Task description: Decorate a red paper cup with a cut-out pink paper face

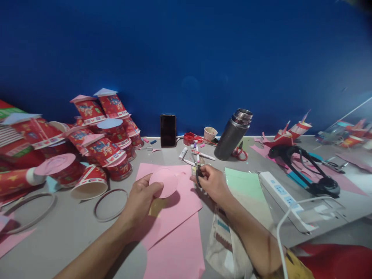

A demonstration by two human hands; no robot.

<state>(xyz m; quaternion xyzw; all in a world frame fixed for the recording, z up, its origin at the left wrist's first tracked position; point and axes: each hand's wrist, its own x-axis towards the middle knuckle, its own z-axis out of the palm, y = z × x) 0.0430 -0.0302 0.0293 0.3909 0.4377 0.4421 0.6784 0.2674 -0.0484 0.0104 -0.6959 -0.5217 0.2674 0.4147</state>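
Observation:
My left hand [147, 190] pinches a round pink paper disc [167, 182] by its left edge, thumb on top. The disc is held above large pink paper sheets [177, 248] that overlap on the table. To its right, my right hand [213, 180] is closed on black-handled scissors [199, 175]; the blades are hard to make out. The scissors are apart from the disc. Markers [197, 155] lie just beyond my right hand. Under my right forearm is a pale cloth item [219, 248] with coloured stripes, beside a light green sheet [244, 182].
Red paper cups [106, 151] with paper tops are stacked at left. A phone [168, 131] stands against the blue wall. A dark metal flask [234, 133], red-handled scissors [240, 153], a white power strip [285, 199] with a cable, and a black headset-like frame [305, 166] are at right.

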